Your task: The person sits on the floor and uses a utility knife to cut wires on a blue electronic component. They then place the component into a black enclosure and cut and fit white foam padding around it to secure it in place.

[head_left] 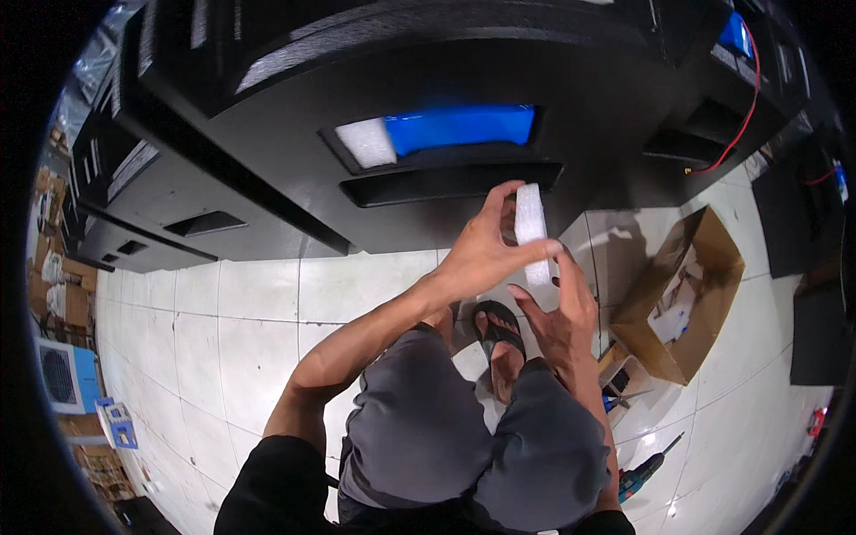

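Observation:
A narrow white foam strip (530, 227) stands upright between my two hands, just below a slot in a large black cabinet (267, 134). My left hand (481, 250) pinches the strip from the left with thumb and fingers. My right hand (562, 308) touches its lower end from underneath, fingers spread. Inside the cabinet's rectangular opening lie a blue block (459, 127) and a white foam pad (366, 143) at its left end. A black ledge (446, 183) sits under that opening.
An open cardboard box (691, 294) with white pieces inside stands on the tiled floor at right. A teal power drill (646, 473) lies at lower right. Red cables (744, 125) hang off the cabinet. Stacked boxes and a blue-and-white unit (67, 379) line the left.

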A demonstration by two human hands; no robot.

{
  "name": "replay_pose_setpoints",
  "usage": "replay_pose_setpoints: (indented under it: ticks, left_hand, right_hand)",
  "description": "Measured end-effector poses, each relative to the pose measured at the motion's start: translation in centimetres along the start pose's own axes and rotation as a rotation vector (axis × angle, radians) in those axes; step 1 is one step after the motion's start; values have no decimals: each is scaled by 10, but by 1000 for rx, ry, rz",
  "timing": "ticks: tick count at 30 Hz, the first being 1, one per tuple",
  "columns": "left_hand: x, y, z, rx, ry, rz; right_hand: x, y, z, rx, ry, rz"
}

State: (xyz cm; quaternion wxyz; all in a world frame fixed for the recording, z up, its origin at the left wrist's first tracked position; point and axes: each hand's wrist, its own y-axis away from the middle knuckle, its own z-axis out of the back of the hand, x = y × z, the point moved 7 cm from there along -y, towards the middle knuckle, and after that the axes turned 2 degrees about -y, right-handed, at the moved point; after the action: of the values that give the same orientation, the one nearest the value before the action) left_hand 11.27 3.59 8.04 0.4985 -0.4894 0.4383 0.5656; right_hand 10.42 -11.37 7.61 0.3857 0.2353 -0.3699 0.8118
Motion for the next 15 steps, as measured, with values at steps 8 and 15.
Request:
replay_pose_setpoints:
  ticks: [8,15]
  left_hand:
    - [-34,9,8,-154,-480,-260]
    - [-64,21,23,-351,-598,-597]
  right_hand:
    - [21,-24,14,-58,-11,79]
    - [27,-58,26,-213,19,130]
